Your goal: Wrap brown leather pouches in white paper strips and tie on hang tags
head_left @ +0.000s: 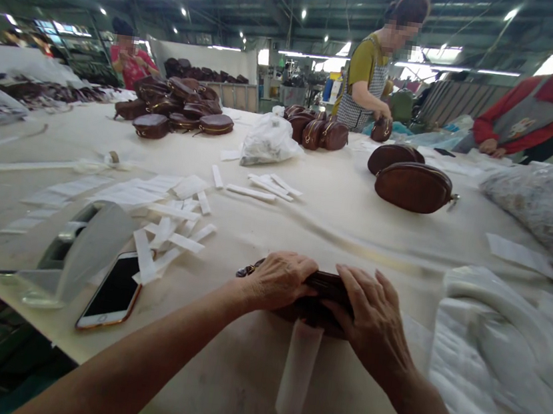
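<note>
A flat, translucent white strip [298, 377] reaches toward the bottom of the frame from the near side of a dark brown, shiny leather-like bag [327, 288], which sits on the pale table [231, 369] just below the centre of the frame, between my hands. My left hand [282, 279] has its fingers curled over the bag's left part; my right hand [375, 314] grips its right part, thumb on the near side, fingers slightly parted over the top. At lower left, a white-framed smartphone with a black screen [112, 291] lies beside a grey plastic tape dispenser [94, 248]. Loose white paper-like strips [186, 243] are scattered past the phone. At upper right, two rounded brown zippered bags [413, 187] stand close together. Farther off, a crumpled translucent plastic bag [270, 142] is near the upper centre, a heap of brown bags [183, 105] to its left. Beyond, a person in a checked apron [368, 70] handles another brown bag [381, 129].
</note>
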The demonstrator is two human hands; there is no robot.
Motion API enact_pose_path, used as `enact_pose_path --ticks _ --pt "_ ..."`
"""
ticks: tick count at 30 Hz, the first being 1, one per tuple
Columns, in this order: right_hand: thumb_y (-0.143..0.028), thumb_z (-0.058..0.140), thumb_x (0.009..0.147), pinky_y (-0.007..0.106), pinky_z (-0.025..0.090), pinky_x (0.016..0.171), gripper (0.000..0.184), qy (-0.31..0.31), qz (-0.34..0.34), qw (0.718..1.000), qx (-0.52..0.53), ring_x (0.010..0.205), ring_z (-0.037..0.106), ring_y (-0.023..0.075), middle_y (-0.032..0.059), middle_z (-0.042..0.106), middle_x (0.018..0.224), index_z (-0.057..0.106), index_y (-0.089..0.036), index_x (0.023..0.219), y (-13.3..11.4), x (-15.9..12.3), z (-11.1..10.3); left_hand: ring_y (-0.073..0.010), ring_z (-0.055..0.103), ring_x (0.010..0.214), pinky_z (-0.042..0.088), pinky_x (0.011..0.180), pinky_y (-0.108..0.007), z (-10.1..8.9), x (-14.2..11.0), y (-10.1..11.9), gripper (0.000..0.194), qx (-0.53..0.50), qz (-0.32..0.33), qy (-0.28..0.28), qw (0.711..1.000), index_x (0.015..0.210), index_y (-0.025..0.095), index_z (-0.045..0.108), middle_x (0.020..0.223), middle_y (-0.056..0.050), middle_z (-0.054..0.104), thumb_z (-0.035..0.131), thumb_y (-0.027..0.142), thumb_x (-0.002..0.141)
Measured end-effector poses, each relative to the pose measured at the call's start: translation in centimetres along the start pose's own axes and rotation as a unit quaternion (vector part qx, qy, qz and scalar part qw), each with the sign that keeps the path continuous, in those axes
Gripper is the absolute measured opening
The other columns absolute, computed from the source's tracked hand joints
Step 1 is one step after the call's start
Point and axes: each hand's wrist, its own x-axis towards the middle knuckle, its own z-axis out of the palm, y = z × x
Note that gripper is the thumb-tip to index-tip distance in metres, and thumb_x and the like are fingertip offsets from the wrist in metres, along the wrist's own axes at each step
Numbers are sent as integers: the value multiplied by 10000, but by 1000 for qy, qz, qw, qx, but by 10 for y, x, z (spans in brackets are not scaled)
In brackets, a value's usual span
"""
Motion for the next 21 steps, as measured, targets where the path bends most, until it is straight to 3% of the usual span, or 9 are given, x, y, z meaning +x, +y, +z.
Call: enact_pose_path --ticks 3,8,12,17,21 --pt "-378 439 924 441 451 851 420 -22 -23 999 4 968 563 263 152 620 1062 481 -109 1243 8 4 6 -211 588 885 440 789 -301 1 -2 1 235 7 2 9 1000 972 144 558 935 -71 637 619 334 846" --pt "-195 555 872 425 417 909 330 76 -24 997 22 1010 560 241 115 630 1024 514 -148 1196 -13 -16 -5 -203 589 868 440 763 -287 2 -6 1 229 5 3 17 1000 945 158 558 926 -52 639 635 342 833" --pt "-234 591 855 425 370 908 243 64 5 998 21 1012 548 251 83 681 932 592 -162 1087 -35 -37 -7 -192 584 847 431 753 -278 4 -6 -1 201 -2 3 23 1000 919 171 559 897 -34 633 636 332 828" --pt "-212 538 890 395 335 846 167 60 85 994 -25 911 561 222 76 693 889 634 -175 1022 -50 -46 7 -190 580 831 417 744 -276 8 -6 -2 204 -3 2 32 999 913 174 552 870 -25 630 644 332 823" --pt "-176 512 892 352 353 742 133 57 69 996 0 761 548 195 78 669 791 626 -150 956 -50 -48 17 -193 583 815 411 725 -275 7 -8 0 220 5 5 31 999 897 168 550 861 -26 634 655 344 816"
